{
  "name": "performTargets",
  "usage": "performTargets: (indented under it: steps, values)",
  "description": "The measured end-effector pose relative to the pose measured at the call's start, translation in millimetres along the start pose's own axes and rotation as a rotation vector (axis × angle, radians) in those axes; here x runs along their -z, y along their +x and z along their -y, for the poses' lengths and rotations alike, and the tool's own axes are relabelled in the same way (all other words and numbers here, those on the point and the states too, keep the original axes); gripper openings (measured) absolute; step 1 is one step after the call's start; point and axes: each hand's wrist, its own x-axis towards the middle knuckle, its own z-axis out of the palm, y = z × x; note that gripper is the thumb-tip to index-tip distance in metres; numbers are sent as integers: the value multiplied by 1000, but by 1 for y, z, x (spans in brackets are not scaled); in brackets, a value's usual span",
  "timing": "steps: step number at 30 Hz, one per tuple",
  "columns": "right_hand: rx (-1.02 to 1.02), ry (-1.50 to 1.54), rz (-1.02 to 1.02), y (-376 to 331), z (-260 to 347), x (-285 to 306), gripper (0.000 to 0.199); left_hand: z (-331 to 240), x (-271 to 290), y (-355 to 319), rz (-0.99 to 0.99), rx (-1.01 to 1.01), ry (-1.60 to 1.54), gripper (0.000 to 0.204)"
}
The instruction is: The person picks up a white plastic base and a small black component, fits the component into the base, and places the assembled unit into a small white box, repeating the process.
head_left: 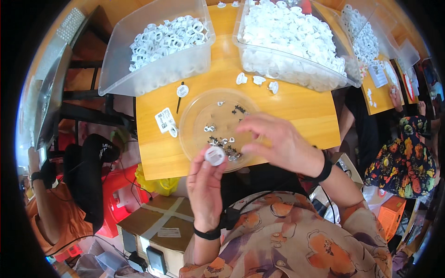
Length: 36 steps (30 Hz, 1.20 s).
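Observation:
My left hand (206, 187) pinches a round white plastic cap (214, 156) by its edge, flat face up, over the near rim of a clear round tray (193, 109). My right hand (282, 141) hovers above the tray's right side. Its thumb and fingers are apart, with nothing visible between them. Small black pieces (239, 110) that look like screws lie in the tray. Shiny metal pieces (210, 128) sit near its middle, and a mixed pile of both lies close to the cap. My right hand hides part of the tray.
Two clear bins, one of white rings (169, 39) and one of white caps (287, 37), stand at the back. Three white parts (258, 80) lie before the right bin. A black stick (179, 104) and a printed card (164, 120) lie left. A carton (162, 222) stands below; people sit either side.

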Motion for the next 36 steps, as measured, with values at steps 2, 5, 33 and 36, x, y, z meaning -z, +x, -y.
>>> performTargets:
  steps: [2, 5, 33, 36]
  values:
    - [-23, -279, 25, 11, -13, 11, 19, -7, 10, 1, -41, -75, -71, 36]
    - [67, -433, -6, 38, -27, 9, 12, -9, 13, 3, -54, -81, -75, 39]
    - [81, -765, 101, 77, -48, -21, 8, -5, 13, -6, 78, 43, -14, 19]
    - [113, -784, 134, 78, -52, -15, 7, -5, 9, -6, 8, 36, 17, 18]
